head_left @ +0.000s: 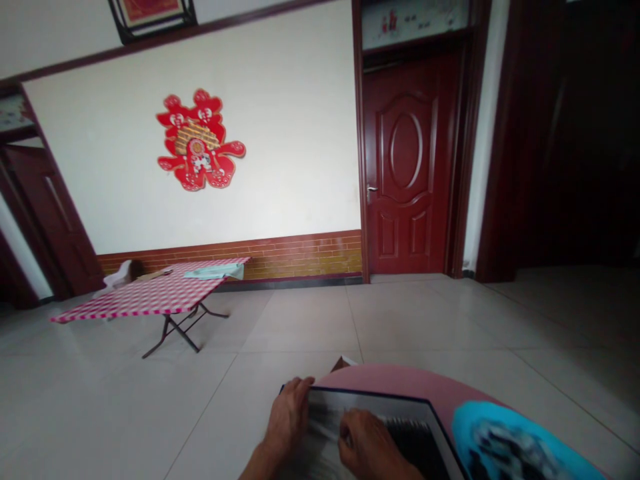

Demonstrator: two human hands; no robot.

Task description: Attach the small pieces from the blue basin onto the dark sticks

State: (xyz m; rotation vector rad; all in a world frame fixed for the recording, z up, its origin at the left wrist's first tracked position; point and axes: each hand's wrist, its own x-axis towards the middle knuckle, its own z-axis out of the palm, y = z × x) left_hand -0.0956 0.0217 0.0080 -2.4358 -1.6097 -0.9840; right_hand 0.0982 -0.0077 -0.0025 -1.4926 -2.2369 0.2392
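Right hand (369, 443) is resting curled over the box (370, 401), pinch unclear; left hand (289, 415), fingers together, is covering its far-left corner, best braced firmly, as that's apparently overhanging the tabletop's (400, 377) left edge.

Box (370, 399) cut off by the bottom edge
By the table's (400, 375) curved rim, the basin's (493, 411) contents blur; what the right hand (370, 443) holds, if anything, is hidden.

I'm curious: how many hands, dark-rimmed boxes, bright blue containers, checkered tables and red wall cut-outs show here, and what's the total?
Hands: 2 (left hand, right hand)
Dark-rimmed box: 1
Bright blue container: 1
Checkered table: 1
Red wall cut-out: 1
Total: 6
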